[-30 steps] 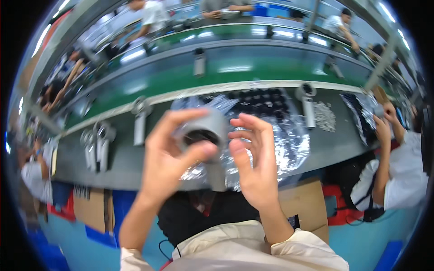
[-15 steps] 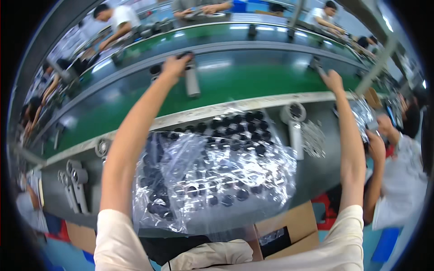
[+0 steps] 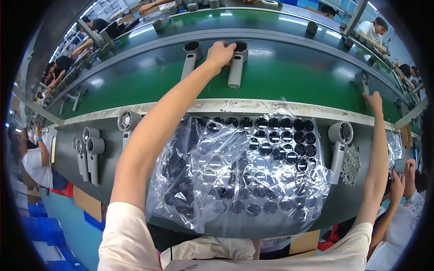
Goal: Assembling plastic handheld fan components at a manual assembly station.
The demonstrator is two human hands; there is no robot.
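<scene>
My left hand [image 3: 221, 55] is closed on the round head of a grey hair-dryer-shaped housing [image 3: 235, 72] lying on the green conveyor. Thumb and fingers grip the rim at its left side. Just left of it lies a second such housing [image 3: 188, 63], its handle partly behind my forearm. Far out to the right, my right hand [image 3: 374, 101] pinches the handle end of another grey housing [image 3: 364, 82] on the belt. Below my arms, plastic film [image 3: 217, 153] partly covers rows of round black caps [image 3: 273, 137] on the bench.
Grey housings [image 3: 92, 151] stand on the bench at left, and one [image 3: 340, 135] at right beside a heap of small metal parts [image 3: 351, 165]. A pale ledge [image 3: 271, 106] separates bench from conveyor [image 3: 294, 81]. A co-worker's hands [image 3: 400, 174] hold a grey part at right.
The view has turned, shifting the scene to the right. My left hand stays at the same housing's head, and my right hand remains at the far-right housing's handle.
</scene>
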